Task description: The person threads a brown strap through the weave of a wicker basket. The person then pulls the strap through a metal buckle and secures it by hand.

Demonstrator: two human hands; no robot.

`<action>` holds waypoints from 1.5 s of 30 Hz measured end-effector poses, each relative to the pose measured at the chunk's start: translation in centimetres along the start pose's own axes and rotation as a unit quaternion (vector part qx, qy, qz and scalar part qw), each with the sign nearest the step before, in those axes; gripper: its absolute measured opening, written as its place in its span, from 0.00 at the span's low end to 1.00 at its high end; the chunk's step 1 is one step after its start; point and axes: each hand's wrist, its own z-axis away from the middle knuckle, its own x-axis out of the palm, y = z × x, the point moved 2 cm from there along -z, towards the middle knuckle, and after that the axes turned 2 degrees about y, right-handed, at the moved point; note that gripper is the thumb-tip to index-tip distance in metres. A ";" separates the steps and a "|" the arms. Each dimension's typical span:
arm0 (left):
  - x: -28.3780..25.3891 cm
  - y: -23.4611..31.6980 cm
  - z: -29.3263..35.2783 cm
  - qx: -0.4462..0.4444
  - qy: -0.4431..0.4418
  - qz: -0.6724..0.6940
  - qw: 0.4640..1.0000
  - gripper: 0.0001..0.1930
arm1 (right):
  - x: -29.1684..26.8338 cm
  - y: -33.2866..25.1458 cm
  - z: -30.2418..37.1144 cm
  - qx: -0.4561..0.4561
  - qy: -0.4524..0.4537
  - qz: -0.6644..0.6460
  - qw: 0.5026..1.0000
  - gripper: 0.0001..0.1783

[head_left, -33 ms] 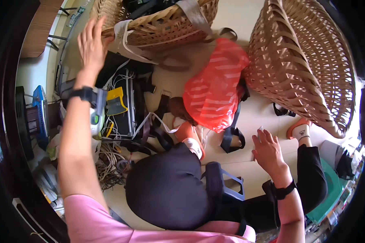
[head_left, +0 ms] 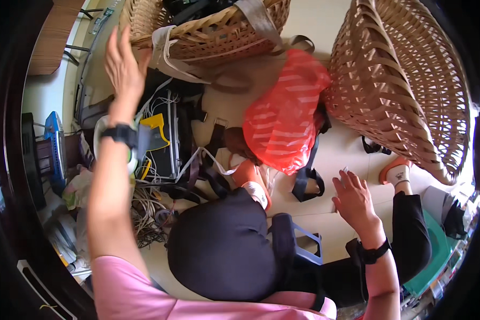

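Beside the rim of a woven basket [head_left: 213, 36] at the far left, my left hand [head_left: 125, 74] is raised with its fingers apart, holding nothing. I cannot tell whether it touches the rim. Dark things and a grey strap [head_left: 258, 21] lie in and over that basket. My right hand [head_left: 355, 200] hovers low over the tiled floor with fingers stretched; a small pale bit shows at its fingertips. Between the hands lies a red-and-white striped plastic bag [head_left: 285, 120], with black straps [head_left: 308, 184] next to it.
A second woven basket [head_left: 373, 80] stands tipped on its side at the far right. An open case [head_left: 167, 160] with cables and a yellow piece [head_left: 154, 130] sits left of centre. Tangled cables [head_left: 144, 216] lie nearer me. A green bin [head_left: 432, 250] stands at right.
My left hand has come slightly nearer to me, and its forearm has shifted a little to the right. My right hand stays nearly in place.
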 end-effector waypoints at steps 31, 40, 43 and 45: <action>-24.0 7.8 8.5 -0.469 -0.073 0.592 0.651 0.15 | -7.2 -5.2 0.4 -0.094 0.084 -0.173 0.977 0.21; -42.3 11.6 -10.0 -0.064 -0.064 0.605 0.791 0.20 | -23.7 -20.8 3.4 -0.523 0.254 -0.360 0.730 0.41; -44.8 10.6 -14.4 -0.180 0.020 0.729 0.660 0.16 | -22.4 -24.8 2.3 -0.540 0.180 -0.402 0.717 0.32; -46.7 9.7 -17.2 -0.130 0.057 0.832 0.536 0.14 | -19.8 -25.8 0.8 -0.449 0.071 -0.296 0.840 0.26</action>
